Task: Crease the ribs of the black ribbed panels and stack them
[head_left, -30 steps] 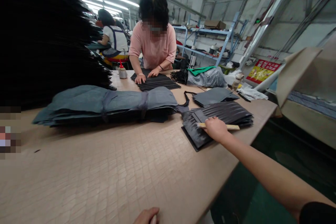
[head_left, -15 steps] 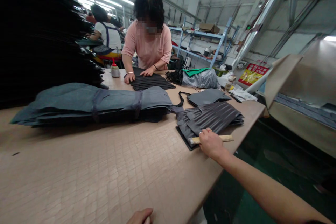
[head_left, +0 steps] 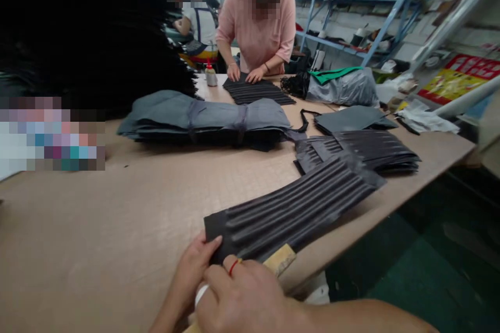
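Note:
A dark pleated panel (head_left: pixel 289 203) lies slantwise near the table's right edge, its far end over a pile of similar pleated pieces (head_left: pixel 378 148). My left hand (head_left: pixel 195 265) pinches the panel's near left corner, thumb on top. Right beside it, my right hand (head_left: pixel 246 291), with a red-and-gold ring, is wrapped round a pale wooden stick (head_left: pixel 280 259) at the panel's near edge. Something white shows between the two hands; what it is cannot be made out.
A strapped grey bundle (head_left: pixel 211 117) lies mid-table, with a tall black stack (head_left: pixel 86 36) behind it at left. Across the table a person (head_left: pixel 258 26) in pink handles another pleated piece (head_left: pixel 260 91). A bottle (head_left: pixel 211 75) and plastic-wrapped bag (head_left: pixel 339 86) stand near.
The view has shifted right and down. A pleated panel has come toward me off the pile, and my left hand now grips its corner. My right hand, still holding the stick, has come beside my left.

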Tool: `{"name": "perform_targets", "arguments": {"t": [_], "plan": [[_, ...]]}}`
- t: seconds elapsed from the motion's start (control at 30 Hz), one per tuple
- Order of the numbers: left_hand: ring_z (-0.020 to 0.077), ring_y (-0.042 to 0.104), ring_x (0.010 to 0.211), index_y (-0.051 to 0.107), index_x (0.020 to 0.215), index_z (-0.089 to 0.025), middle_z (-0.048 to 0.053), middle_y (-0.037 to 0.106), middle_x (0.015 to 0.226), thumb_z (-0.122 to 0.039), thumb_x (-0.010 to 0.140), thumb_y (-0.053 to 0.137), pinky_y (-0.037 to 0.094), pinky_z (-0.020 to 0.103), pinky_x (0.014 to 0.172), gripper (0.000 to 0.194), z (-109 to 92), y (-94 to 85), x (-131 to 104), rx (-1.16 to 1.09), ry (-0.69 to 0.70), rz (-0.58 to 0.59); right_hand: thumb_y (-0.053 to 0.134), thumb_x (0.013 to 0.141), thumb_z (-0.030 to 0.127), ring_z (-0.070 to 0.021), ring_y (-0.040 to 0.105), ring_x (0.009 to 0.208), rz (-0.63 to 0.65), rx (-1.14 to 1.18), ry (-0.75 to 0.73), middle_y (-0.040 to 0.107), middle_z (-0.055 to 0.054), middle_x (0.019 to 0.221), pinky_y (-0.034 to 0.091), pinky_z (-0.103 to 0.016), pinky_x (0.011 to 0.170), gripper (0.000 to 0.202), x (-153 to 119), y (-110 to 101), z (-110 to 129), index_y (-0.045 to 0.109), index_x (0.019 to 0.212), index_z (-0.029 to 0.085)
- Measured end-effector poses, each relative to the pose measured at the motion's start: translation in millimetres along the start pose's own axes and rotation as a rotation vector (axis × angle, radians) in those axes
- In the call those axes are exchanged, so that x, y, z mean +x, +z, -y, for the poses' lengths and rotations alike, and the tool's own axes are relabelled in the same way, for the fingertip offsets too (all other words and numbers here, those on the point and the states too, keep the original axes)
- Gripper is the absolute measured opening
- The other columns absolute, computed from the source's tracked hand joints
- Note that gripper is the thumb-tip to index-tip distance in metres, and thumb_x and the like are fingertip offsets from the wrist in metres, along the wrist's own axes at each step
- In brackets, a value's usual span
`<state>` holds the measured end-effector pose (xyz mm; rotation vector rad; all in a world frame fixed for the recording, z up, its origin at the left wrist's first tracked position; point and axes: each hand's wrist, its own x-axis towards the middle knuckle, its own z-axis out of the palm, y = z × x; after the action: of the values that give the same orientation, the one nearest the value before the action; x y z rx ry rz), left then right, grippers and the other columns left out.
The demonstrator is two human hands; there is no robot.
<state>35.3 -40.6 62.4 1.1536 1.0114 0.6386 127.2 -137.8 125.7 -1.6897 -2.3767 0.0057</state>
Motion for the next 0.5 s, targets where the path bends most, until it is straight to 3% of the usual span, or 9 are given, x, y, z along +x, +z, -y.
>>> {"name": "perform_targets", "arguments": {"t": [0.07, 0.13, 0.23, 0.33, 0.4, 0.43, 0.5], "plan": [[0.0317, 0.077, 0.097, 0.069, 0.121, -0.017, 0.010, 0.081, 0.103, -0.050, 0.073, 0.081, 0.065, 0.044, 0.086, 0.060, -1.9, -37.9, -6.3, -0.114, -0.131, -0.004, 0.064, 0.094, 0.037, -0.0230, 0.058, 0.066, -0.034, 0.076, -0.030, 0.062, -0.007, 0.083, 0.041, -0.031, 0.042, 0.019, -4.1, 6.8, 12.9, 0.064, 0.093, 0.018], [0.0289, 0.077, 0.091, 0.067, 0.123, -0.016, 0.009, 0.080, 0.101, -0.040, 0.067, 0.088, 0.065, 0.040, 0.081, 0.064, -1.6, -83.2, -17.4, -0.208, -0.246, -0.062, 0.062, 0.091, 0.027, -0.0234, 0.060, 0.070, -0.021, 0.109, 0.019, 0.064, -0.007, 0.091, 0.049, -0.033, 0.049, 0.020, -18.8, 7.5, 4.5, 0.064, 0.109, 0.017], [0.0221, 0.075, 0.080, 0.066, 0.121, -0.019, 0.003, 0.079, 0.095, -0.029, 0.065, 0.087, 0.063, 0.031, 0.072, 0.060, -1.3, -152.3, -39.7, -0.139, -0.307, -0.297, 0.052, 0.079, 0.000, -0.0232, 0.062, 0.082, 0.042, 0.027, 0.155, 0.066, -0.009, 0.103, 0.055, -0.033, 0.067, 0.047, -53.0, 9.2, -34.7, 0.062, 0.122, 0.015], [0.0181, 0.073, 0.088, 0.061, 0.130, -0.018, 0.000, 0.077, 0.099, -0.033, 0.083, 0.072, 0.060, 0.029, 0.082, 0.050, -0.5, -199.9, -62.1, 0.211, -0.246, -0.520, 0.043, 0.073, -0.006, -0.0251, 0.060, 0.092, 0.079, -0.074, 0.250, 0.065, -0.012, 0.109, 0.056, -0.037, 0.078, 0.053, -87.4, 17.7, -78.2, 0.065, 0.116, 0.015], [0.0217, 0.070, 0.102, 0.061, 0.132, -0.015, 0.003, 0.075, 0.111, -0.038, 0.093, 0.060, 0.057, 0.041, 0.099, 0.044, 2.5, -206.0, -72.1, 0.635, -0.069, -0.638, 0.042, 0.075, -0.005, -0.0291, 0.059, 0.102, 0.065, -0.089, 0.289, 0.063, -0.015, 0.115, 0.056, -0.044, 0.086, 0.052, -102.1, 23.8, -96.3, 0.064, 0.118, 0.014], [0.0247, 0.067, 0.108, 0.063, 0.129, -0.014, 0.006, 0.072, 0.116, -0.039, 0.096, 0.056, 0.053, 0.048, 0.106, 0.041, 5.1, -199.4, -74.5, 0.845, 0.074, -0.663, 0.043, 0.077, -0.003, -0.0310, 0.058, 0.108, 0.051, -0.087, 0.303, 0.062, -0.016, 0.119, 0.056, -0.047, 0.090, 0.052, -105.5, 26.3, -100.6, 0.064, 0.121, 0.014], [0.0291, 0.062, 0.117, 0.067, 0.121, -0.013, 0.011, 0.069, 0.122, -0.036, 0.100, 0.053, 0.047, 0.056, 0.112, 0.034, 12.5, -168.6, -73.8, 1.136, 0.383, -0.585, 0.045, 0.079, -0.001, -0.0337, 0.055, 0.116, 0.022, -0.081, 0.311, 0.060, -0.017, 0.126, 0.054, -0.051, 0.095, 0.054, -103.7, 30.3, -100.1, 0.062, 0.128, 0.013]]}}
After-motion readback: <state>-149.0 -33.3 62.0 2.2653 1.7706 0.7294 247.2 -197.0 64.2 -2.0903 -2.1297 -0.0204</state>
